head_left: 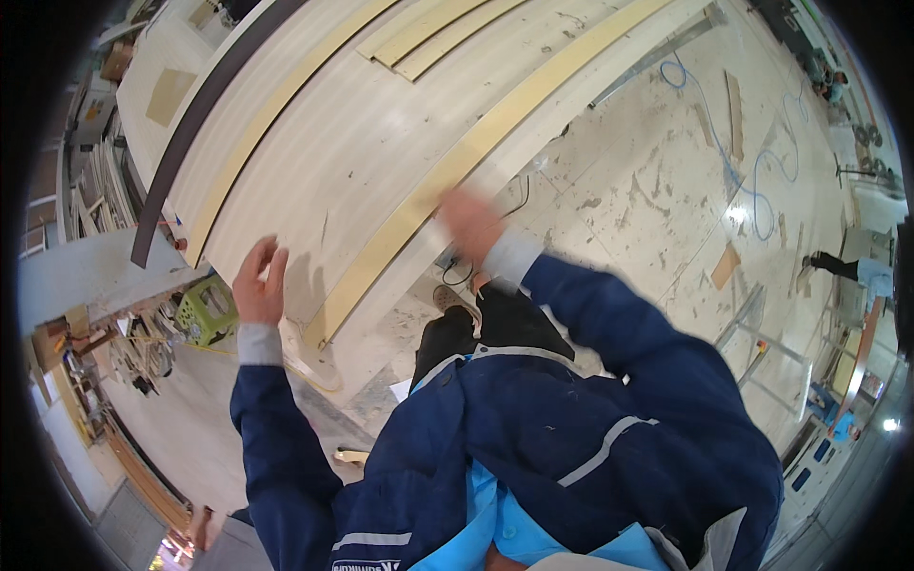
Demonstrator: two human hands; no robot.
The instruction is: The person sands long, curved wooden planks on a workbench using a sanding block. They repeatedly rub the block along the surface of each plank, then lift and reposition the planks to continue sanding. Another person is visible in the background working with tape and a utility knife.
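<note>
My left hand [258,285] is raised over the near left end of a large pale worktable [324,181]. Its fingers are apart and hold nothing. Motion smears my right hand [469,225], which is over or beside the long yellow strip [395,233] along the table's near edge; whether it touches the strip I cannot tell. Farther across lie another long yellow strip [249,133] and a dark brown strip [176,152]. Several shorter yellow strips [419,38] lie together at the far side.
A green plastic stool [207,311] stands left of the table. Blue hose [755,195] and loose offcuts [725,266] lie on the scuffed floor at right. A metal frame [766,362] stands farther right, with other people [871,276] beyond.
</note>
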